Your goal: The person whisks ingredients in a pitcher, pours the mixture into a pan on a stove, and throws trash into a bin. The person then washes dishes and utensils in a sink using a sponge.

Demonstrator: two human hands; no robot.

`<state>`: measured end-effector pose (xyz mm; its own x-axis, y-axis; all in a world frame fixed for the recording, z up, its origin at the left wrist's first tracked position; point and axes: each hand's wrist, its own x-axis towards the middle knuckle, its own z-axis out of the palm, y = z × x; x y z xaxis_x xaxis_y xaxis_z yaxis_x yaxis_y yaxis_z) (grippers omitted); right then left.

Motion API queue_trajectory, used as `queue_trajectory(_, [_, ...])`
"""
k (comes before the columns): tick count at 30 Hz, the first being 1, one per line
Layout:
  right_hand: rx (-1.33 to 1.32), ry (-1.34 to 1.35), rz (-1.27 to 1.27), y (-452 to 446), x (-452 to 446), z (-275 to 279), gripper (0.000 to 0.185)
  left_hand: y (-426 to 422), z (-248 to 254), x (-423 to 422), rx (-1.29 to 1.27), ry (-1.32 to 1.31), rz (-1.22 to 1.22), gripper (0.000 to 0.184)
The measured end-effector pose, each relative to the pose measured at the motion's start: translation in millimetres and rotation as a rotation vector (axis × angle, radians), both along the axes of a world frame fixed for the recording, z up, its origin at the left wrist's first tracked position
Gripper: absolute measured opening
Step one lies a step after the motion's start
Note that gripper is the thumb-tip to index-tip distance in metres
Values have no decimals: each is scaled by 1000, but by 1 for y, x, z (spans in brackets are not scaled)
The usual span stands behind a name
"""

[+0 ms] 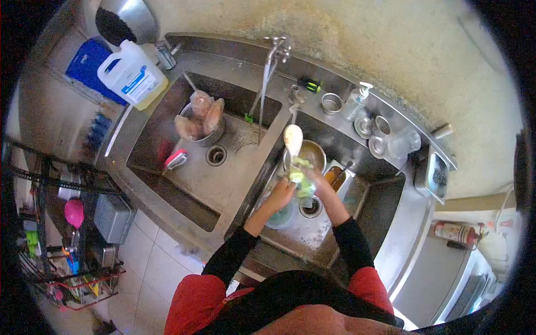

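Over the right sink basin (357, 223), my left hand (281, 195) is closed around the handle of a spoon (293, 138) with a pale, rounded head that points up toward the faucet. My right hand (321, 187) is beside it, blurred, pressing a yellow-green cloth or sponge (303, 178) against the handle. Under the hands lie a round metal bowl (314, 153), a clear plastic container (281, 216) and a light tray with something orange (335, 174). The drain shows just below my right hand.
Water runs from the faucet (273, 53) into the left basin (234, 167), which holds a pot of bagged food (201, 120) and a pink-and-white brush (176, 159). A large jug (134, 75) stands at the back left; a soap dispenser (355, 103) and glass jars (405, 142) line the right ledge.
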<state>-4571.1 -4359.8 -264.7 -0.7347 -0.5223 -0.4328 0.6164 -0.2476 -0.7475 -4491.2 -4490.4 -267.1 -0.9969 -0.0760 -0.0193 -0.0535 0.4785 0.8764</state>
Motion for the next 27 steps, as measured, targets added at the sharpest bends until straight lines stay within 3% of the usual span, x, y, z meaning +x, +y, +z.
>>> queue_trajectory(1, [0, -50, -26, -21, 3, 23, 28, -5, 0, -6, 317, -114, 40, 28])
queue_trajectory(3, [-109, -6, 6, -50, 0, 43, 28, -33, 9, -8, 164, -95, 57, 25])
queue_trajectory(5, [91, 135, 102, -63, 0, 73, 26, -65, 53, -6, 557, -277, 181, 21])
queue_trajectory(6, [313, 94, 230, -69, -6, 74, 25, -77, 74, -6, 563, -290, 319, 20])
queue_trajectory(7, [308, 96, 232, -71, -7, 70, 25, -91, 88, -7, 570, -300, 458, 20])
queue_trajectory(8, [176, 182, 242, -69, -8, 61, 26, -119, 84, -8, 475, -347, 424, 18])
queue_trajectory(9, [46, 264, 251, -66, -6, 55, 28, -146, 74, -11, 381, -396, 390, 17])
queue_trajectory(12, [21, 91, 117, -41, 8, 65, 28, -197, 30, -43, 192, -504, 265, 17])
queue_trajectory(14, [-28, -6, -31, -21, 12, 51, 30, -197, -21, -81, 673, -615, 341, 19])
queue_trajectory(16, [-29, -45, -129, 1, 19, 32, 32, -192, -57, -113, 1007, -661, 114, 21])
queue_trajectory(19, [58, -70, -147, 35, 28, 16, 34, -191, -107, -144, 1049, -783, 63, 14])
queue_trajectory(20, [46, -98, -249, 41, 34, 13, 33, -187, -103, -144, 1069, -784, 70, 14])
queue_trajectory(22, [56, -172, -282, 54, 44, 18, 32, -182, -92, -138, 1061, -817, 375, 7])
queue_trajectory(24, [94, -284, -423, 60, 46, 4, 31, -187, -81, -130, 1061, -774, 358, 8])
queue_trajectory(27, [-42, -268, -305, 77, 50, -10, 31, -210, -102, -130, 981, -729, 248, 12])
